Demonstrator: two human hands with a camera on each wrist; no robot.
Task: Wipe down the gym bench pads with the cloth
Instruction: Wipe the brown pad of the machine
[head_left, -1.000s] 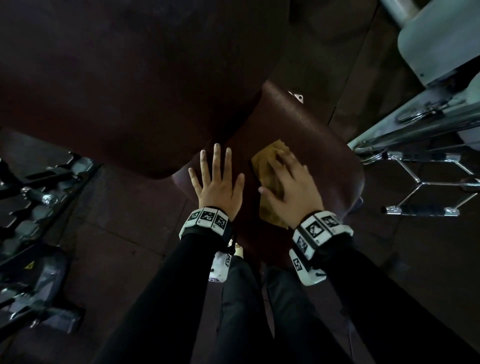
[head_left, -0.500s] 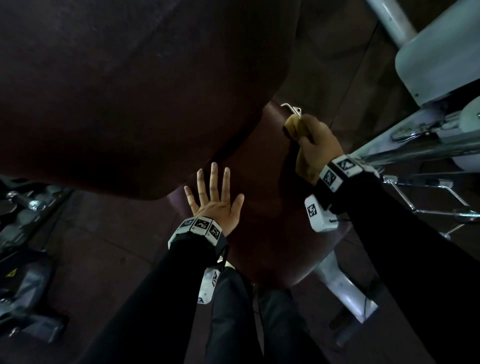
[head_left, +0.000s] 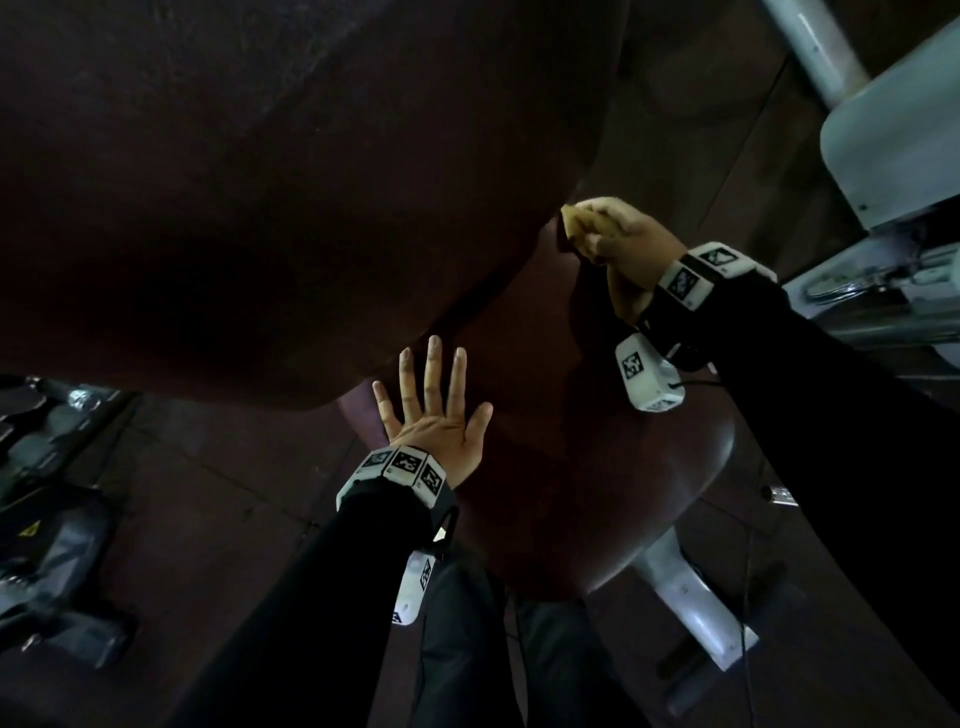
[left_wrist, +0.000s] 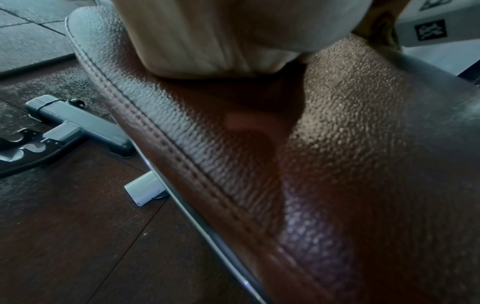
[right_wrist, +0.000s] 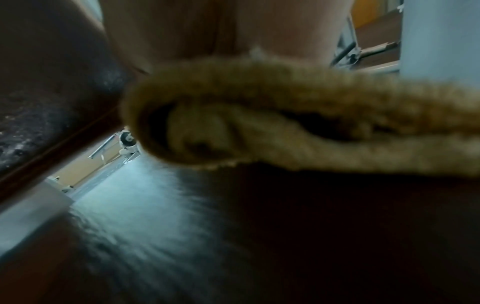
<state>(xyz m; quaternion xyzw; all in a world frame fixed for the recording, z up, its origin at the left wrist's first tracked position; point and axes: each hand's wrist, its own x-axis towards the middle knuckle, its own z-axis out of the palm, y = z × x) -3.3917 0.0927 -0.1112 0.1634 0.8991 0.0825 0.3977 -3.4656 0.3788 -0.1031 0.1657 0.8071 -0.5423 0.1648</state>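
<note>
The dark brown seat pad (head_left: 597, 493) lies below the large tilted back pad (head_left: 260, 182) of the bench. My left hand (head_left: 431, 405) lies flat on the seat pad with fingers spread and straight; its palm (left_wrist: 221, 37) presses the grained leather (left_wrist: 337, 164). My right hand (head_left: 623, 244) grips a folded tan cloth (head_left: 574, 228) at the far end of the seat pad, right where it meets the back pad. In the right wrist view the bunched cloth (right_wrist: 285, 123) hangs close above the pad, blurred.
White machine frame (head_left: 893, 135) and metal bars stand at the right. The bench's white leg (head_left: 691, 603) runs down to the dark floor. Dark equipment (head_left: 47, 545) sits on the floor at the left, with a grey bracket (left_wrist: 78, 125) beside the seat.
My right hand left the middle of the seat pad, bunched the cloth and carried it up to the junction with the back pad. The left hand stayed flat on the seat.
</note>
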